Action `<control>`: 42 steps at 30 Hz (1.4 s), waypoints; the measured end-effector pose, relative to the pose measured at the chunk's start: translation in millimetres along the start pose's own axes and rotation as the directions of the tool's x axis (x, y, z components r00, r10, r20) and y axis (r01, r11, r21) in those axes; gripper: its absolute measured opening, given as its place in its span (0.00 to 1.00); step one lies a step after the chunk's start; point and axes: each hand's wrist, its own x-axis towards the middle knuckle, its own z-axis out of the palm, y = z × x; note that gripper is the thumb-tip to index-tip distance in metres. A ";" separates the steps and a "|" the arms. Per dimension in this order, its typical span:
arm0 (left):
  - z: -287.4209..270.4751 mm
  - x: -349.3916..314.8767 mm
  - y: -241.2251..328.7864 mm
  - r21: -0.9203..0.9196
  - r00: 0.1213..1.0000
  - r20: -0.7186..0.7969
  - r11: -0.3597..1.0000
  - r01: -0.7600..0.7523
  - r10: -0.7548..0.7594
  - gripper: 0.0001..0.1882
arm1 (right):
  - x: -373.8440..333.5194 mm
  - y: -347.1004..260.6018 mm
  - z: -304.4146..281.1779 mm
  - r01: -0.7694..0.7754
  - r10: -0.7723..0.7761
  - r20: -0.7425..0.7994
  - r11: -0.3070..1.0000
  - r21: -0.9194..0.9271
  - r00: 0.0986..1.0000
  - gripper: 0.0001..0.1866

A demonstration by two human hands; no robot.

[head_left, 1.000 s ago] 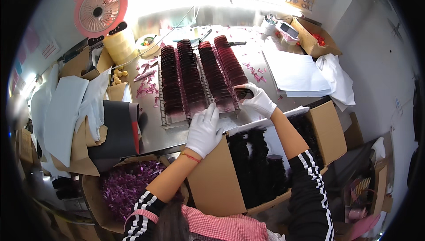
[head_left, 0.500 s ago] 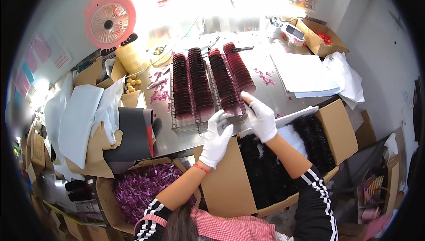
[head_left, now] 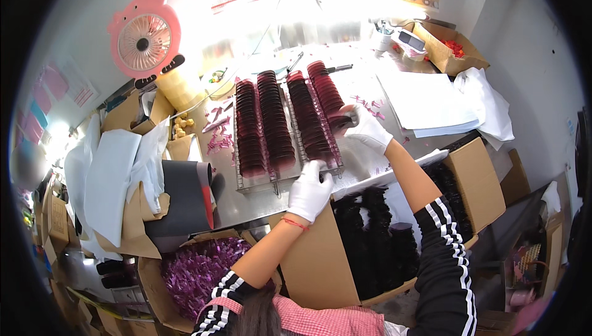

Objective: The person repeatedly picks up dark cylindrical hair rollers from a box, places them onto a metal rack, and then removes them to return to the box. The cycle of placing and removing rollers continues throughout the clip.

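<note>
Right hand (head_left: 365,127) now farther up than before — gripping dark red bundle (head_left: 342,120) on right row of wire rack (head_left: 256,179). Left hand (head_left: 310,189) curled on rack's near edge — arm bent.

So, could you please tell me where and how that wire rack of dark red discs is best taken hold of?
Probably by the bare near edge of the rack, from the person's side: the discs fill the top in four rows, leaving only the rim free. The left hand rests at that edge; the right hand is at the right row.
</note>
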 end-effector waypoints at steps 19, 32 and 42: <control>-38.9 -8.9 36.8 -0.846 0.818 0.534 -0.156 0.510 -0.215 0.22 | -61.7 -54.8 67.2 0.402 -0.496 0.000 0.703 -0.587 0.868 0.24; -4.3 -1.3 -3.5 -0.160 0.994 0.094 0.984 0.074 -0.059 0.16 | 43.6 9.0 -0.3 0.015 -0.021 -0.122 0.999 -0.050 0.992 0.36; -29.3 11.1 -21.5 -0.175 0.925 0.368 0.984 -0.030 0.094 0.20 | 33.2 15.8 36.4 0.168 -0.200 -0.075 0.935 -0.311 0.977 0.32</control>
